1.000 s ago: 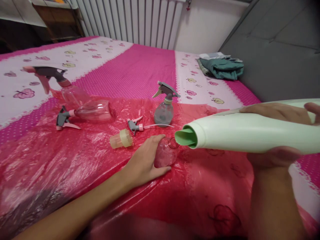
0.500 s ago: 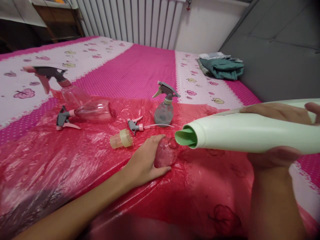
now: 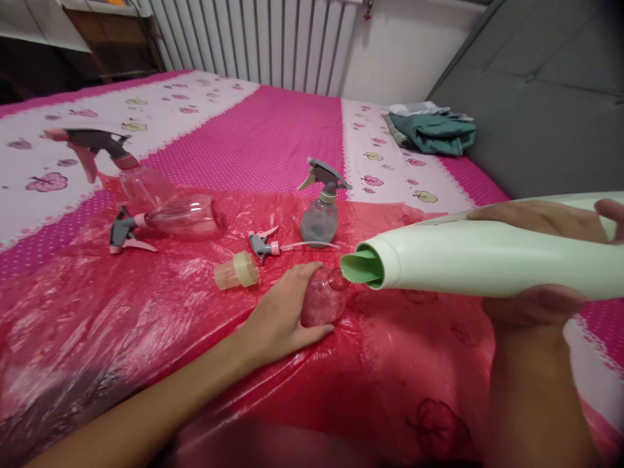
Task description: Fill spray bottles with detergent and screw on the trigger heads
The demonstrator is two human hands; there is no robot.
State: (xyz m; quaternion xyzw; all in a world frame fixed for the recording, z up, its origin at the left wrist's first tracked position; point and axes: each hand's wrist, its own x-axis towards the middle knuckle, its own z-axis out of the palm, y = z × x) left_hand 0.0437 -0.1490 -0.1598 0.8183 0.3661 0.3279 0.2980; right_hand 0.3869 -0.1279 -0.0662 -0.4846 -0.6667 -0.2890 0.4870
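Note:
My left hand [image 3: 287, 312] is wrapped round a clear spray bottle [image 3: 324, 299] without its head, its open neck tilted to the right. My right hand [image 3: 536, 260] grips a large pale green jug [image 3: 453, 260], held on its side. The jug's green spout [image 3: 363, 267] is right at the bottle's mouth; whether liquid flows is hard to make out. A grey and pink spray head [image 3: 263, 246] with its thin tube lies just behind the bottle. Left of my hand lies a yellowish measuring cap [image 3: 237, 271].
A clear spray bottle [image 3: 319, 221] with a grey head stands behind. Two pink spray bottles, one upright [image 3: 141, 182] and one lying down [image 3: 185, 216], are at the left. Red plastic sheet [image 3: 146, 312] covers the patterned bed [image 3: 273, 136]. Folded clothes [image 3: 431, 130] lie far right.

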